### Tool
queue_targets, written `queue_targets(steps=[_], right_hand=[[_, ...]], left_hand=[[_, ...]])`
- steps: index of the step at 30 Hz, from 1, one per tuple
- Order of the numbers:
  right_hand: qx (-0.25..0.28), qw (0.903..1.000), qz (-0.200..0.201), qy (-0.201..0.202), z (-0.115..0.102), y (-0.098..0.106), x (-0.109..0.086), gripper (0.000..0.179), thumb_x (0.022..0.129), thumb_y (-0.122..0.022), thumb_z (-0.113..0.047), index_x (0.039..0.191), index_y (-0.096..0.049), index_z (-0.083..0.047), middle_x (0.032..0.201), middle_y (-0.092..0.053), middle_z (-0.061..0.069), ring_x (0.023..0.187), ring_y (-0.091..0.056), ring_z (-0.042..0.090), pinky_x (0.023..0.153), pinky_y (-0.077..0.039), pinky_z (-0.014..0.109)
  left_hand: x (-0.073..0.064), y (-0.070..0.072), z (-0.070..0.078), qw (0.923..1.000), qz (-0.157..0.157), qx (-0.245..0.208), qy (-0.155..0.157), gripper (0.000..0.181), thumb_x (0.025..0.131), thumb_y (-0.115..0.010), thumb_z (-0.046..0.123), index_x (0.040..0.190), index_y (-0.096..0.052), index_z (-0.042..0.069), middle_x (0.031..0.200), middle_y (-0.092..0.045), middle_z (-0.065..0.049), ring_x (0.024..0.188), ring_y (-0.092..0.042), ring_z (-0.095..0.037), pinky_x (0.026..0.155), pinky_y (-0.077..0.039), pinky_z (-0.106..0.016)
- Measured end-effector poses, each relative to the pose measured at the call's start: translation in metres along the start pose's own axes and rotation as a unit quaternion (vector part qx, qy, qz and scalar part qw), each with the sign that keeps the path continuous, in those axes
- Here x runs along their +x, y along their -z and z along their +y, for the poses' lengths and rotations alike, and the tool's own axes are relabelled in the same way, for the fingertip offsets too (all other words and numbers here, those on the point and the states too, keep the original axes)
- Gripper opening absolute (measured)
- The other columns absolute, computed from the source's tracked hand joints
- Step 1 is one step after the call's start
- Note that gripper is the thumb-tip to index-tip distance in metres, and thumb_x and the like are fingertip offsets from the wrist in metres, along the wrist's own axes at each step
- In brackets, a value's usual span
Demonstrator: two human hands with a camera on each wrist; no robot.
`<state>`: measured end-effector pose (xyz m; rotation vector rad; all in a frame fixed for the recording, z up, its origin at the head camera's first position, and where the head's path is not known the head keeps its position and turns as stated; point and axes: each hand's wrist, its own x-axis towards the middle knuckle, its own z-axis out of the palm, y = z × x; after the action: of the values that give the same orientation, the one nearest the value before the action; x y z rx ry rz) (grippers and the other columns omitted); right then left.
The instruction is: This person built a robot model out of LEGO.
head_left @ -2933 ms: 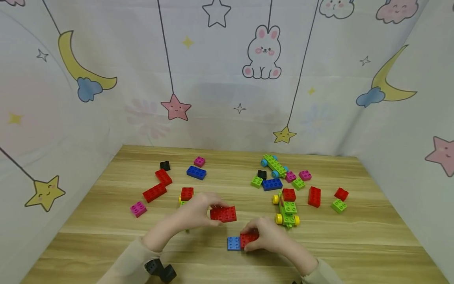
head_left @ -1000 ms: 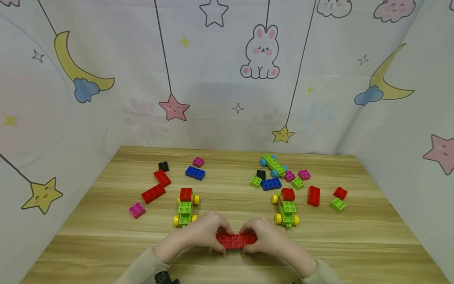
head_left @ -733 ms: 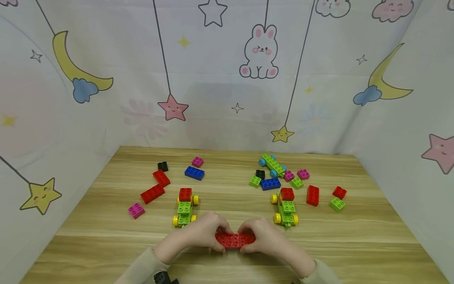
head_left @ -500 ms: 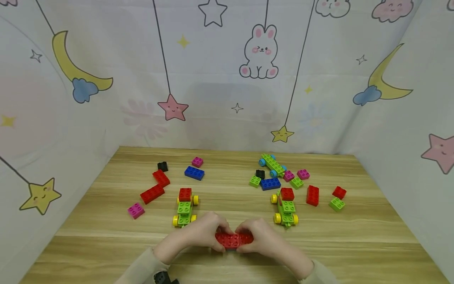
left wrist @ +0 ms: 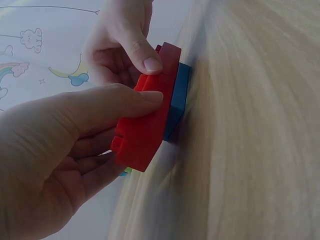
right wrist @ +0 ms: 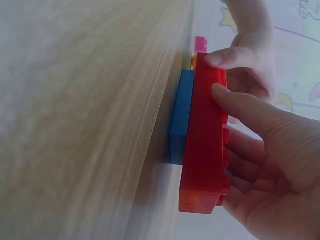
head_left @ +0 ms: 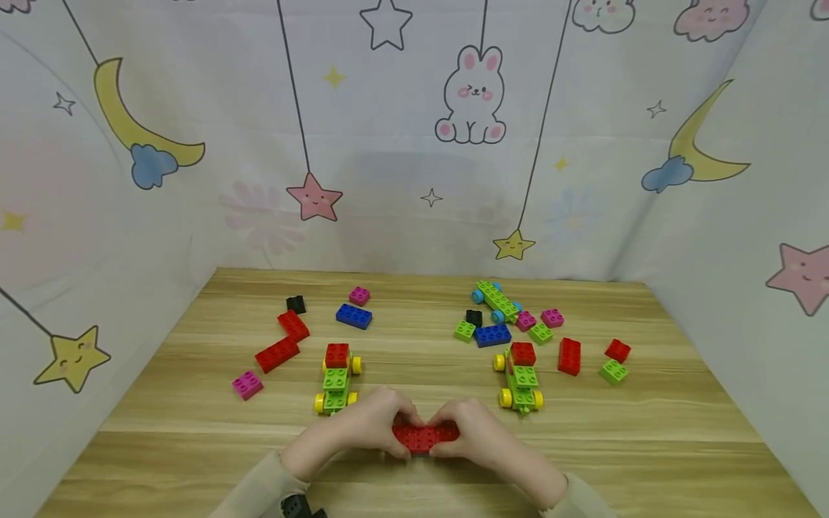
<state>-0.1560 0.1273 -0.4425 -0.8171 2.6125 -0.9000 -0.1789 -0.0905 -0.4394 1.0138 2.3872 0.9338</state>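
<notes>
Near the front of the table, two red toy bricks (head_left: pixel 424 437) lie end to end on top of a thinner blue brick (left wrist: pixel 178 102). My left hand (head_left: pixel 383 419) grips the left end of the red pair, thumb on the near side and fingers on the far side. At the other end my right hand (head_left: pixel 478 430) pinches the red brick the same way. Both red ends overhang the blue brick (right wrist: pixel 181 120), seen in the wrist views. From the head view the blue brick is almost hidden below the red ones.
Green toy cars with yellow wheels and red bricks stand left (head_left: pixel 337 381) and right (head_left: pixel 521 381) beyond my hands. A green base with blue wheels (head_left: pixel 495 300) sits farther back. Loose red bricks (head_left: pixel 277 355), a blue brick (head_left: pixel 354 316) and several pink, black and green ones lie around.
My left hand has brought its red brick down and rightward onto the blue brick, against the one under my right hand. Lately my right hand has slid slightly left along the red pair.
</notes>
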Motion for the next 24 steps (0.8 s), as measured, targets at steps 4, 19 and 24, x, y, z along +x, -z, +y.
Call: queue_targets(steps=[4,19,24], right_hand=[[0.000,1.0000,-0.001,-0.007,0.0005,-0.0002,0.0006,0.027,0.076,-0.084,-0.022,0.098,-0.077,-0.009,0.093,-0.075,-0.001,0.084,-0.060,0.000,0.074,-0.048,0.020],[-0.006,0.9999,-0.002,-0.011,-0.0068,-0.0008,0.0000,0.027,0.073,-0.086,-0.020,0.096,-0.076,-0.008,0.091,-0.074,0.000,0.083,-0.060,0.003,0.074,-0.049,0.022],[-0.001,0.9997,-0.008,-0.022,-0.0082,0.0003,0.0032,0.026,0.072,-0.087,-0.018,0.093,-0.077,-0.007,0.089,-0.074,0.000,0.080,-0.059,0.002,0.072,-0.049,0.021]], left_hand=[[0.0001,0.0000,-0.0002,1.0000,0.001,-0.005,0.002,0.033,0.068,-0.089,0.014,0.098,-0.077,0.009,0.092,-0.073,0.006,0.078,-0.056,0.005,0.072,-0.048,-0.015],[0.0001,0.0010,0.0023,0.9994,-0.002,-0.028,0.019,0.034,0.067,-0.089,0.011,0.099,-0.077,0.008,0.091,-0.073,0.006,0.076,-0.055,0.004,0.071,-0.048,-0.016],[0.0013,0.0011,0.0013,0.9990,-0.003,-0.036,0.025,0.034,0.067,-0.089,0.010,0.099,-0.077,0.008,0.091,-0.073,0.006,0.076,-0.055,0.004,0.071,-0.048,-0.016]])
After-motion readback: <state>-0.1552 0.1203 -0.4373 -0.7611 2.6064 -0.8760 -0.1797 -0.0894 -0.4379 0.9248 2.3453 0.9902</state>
